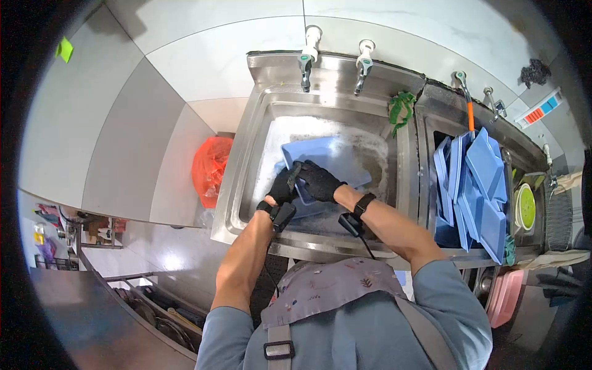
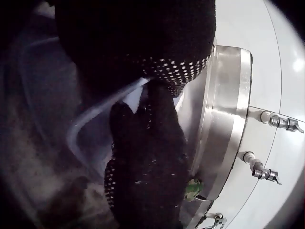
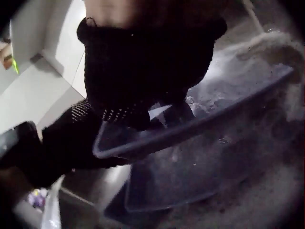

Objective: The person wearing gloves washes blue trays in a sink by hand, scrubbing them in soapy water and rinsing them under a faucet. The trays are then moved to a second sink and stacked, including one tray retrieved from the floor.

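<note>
Both hands wear black gloves with pale grip dots and meet at one corner of a blue plastic tray (image 1: 313, 148) in the soapy sink. My left hand (image 1: 284, 185) grips the tray's near-left edge. Right beside it, my right hand (image 1: 320, 182) holds the same rim, its fingers bent over the edge. In the right wrist view the tray (image 3: 200, 131) slants, with water and suds on its surface. Another blue tray (image 3: 164, 193) lies beneath it in the water. The gloves hide much of the gripped corner.
Metal sink walls (image 1: 246, 148) surround the work, with two taps (image 1: 305, 71) behind. A green cloth (image 1: 402, 108) hangs on the sink's right rim. Several blue trays (image 1: 487, 163) lean in the right basin, near a green-and-white round container (image 1: 525, 206). A red plastic bag (image 1: 211, 169) stands left.
</note>
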The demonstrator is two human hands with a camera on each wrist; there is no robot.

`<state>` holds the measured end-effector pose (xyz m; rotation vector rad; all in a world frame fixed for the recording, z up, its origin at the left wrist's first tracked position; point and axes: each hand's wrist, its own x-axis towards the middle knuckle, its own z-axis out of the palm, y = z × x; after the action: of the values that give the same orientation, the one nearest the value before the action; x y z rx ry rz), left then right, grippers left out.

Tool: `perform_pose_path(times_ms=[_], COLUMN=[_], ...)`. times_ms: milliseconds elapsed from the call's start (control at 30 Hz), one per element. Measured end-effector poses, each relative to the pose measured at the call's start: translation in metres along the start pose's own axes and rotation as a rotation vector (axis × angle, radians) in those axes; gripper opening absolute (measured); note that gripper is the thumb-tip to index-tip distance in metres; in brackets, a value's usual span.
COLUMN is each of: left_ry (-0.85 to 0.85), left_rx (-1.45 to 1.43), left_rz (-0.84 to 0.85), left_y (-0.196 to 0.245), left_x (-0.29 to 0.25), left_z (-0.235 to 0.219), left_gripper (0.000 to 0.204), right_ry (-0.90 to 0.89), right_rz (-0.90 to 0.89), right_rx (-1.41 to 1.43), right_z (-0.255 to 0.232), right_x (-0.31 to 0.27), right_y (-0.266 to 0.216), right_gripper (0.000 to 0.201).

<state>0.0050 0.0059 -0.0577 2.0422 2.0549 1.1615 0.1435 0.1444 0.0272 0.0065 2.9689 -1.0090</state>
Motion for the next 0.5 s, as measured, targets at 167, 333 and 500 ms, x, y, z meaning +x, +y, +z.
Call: perform_pose_path(times_ms=[167,333,500], left_ry=[-0.187,0.026,0.038], left_rx=[-0.207,-0.655,-0.686], left_rz=[-0.458,-0.901,-0.89], left_y=[0.023,0.05,0.051], left_x=[0.006,0.016,0.029], left_z=[-0.019,-0.046,-0.032], left_gripper=[0.041,0.046,0.046], right_ry=[-0.009,-0.061,-0.011], right_rz=[-0.049,0.407,0.502], right_rx=[-0.252,-0.159,-0.147], right_z=[0.006,-0.009,0.034], right_x=[0.004,-0.026,-0.018], right_y=[0.061,0.096,0.122], right_gripper=[0.066,0.072,0.082])
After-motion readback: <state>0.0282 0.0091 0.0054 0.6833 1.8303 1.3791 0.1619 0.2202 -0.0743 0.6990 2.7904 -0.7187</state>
